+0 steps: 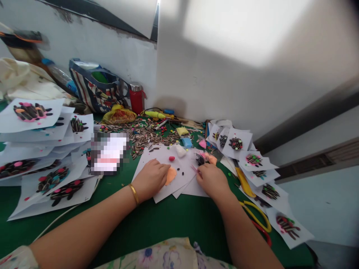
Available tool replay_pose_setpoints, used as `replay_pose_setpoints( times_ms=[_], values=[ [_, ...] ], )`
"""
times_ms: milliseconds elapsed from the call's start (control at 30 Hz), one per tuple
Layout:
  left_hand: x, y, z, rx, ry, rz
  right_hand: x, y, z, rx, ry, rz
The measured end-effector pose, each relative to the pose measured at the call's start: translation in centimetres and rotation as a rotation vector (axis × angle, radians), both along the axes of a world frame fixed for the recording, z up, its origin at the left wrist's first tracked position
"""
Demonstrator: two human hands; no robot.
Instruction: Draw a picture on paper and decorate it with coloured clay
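My left hand [151, 179] lies on the white paper [161, 155], its fingers stretched out and touching the edge of a flat orange clay piece [170, 175]. In my right hand [213, 179], closed fingers pinch what looks like pink tweezers [194, 169], tips pointing up and left. Two small black bits [183, 173] sit on the paper between my hands. Beyond them rest a red clay lump [172, 158] and a white clay lump [180, 150]. Just past my right hand are black clay [200, 160] and orange clay [212, 160], partly in clear wrap.
Sunflower seeds [146, 136] spread across the back of the green table. Decorated sheets pile up at left [53, 183] and right [270, 190]. A blurred phone [109, 154], yellow-handled scissors [256, 215], a red bottle [136, 99] and a striped bag [95, 87] surround the work area.
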State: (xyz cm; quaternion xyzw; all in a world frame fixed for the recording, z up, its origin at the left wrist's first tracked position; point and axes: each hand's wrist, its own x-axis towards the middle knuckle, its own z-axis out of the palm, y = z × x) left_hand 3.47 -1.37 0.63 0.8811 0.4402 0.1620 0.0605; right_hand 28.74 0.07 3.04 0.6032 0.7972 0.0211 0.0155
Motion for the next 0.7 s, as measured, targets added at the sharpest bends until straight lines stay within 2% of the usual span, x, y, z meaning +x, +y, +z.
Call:
replay_pose_setpoints(
  times_ms=[100,167,233,433,600,700],
  values=[
    [0.0,0.0,-0.1,0.002,-0.005,-0.008,-0.7,0.3,-0.6,0.034,0.11,0.127],
    [0.0,0.0,-0.1,0.002,-0.008,-0.013,-1.3,0.3,-1.1,0.0,0.221,0.232],
    [0.0,0.0,-0.1,0.001,-0.006,-0.013,-1.8,0.4,-1.6,-0.019,0.289,0.279],
    [0.0,0.0,-0.2,0.002,-0.004,0.001,-1.5,0.6,-1.7,0.056,0.302,0.19],
    [0.0,0.0,-0.1,-0.004,-0.016,0.01,-0.8,0.8,-1.6,0.077,0.223,0.046],
    [0.0,0.0,-0.1,0.0,-0.029,0.015,-1.1,0.6,-1.7,0.093,0.205,0.076]
  ],
)
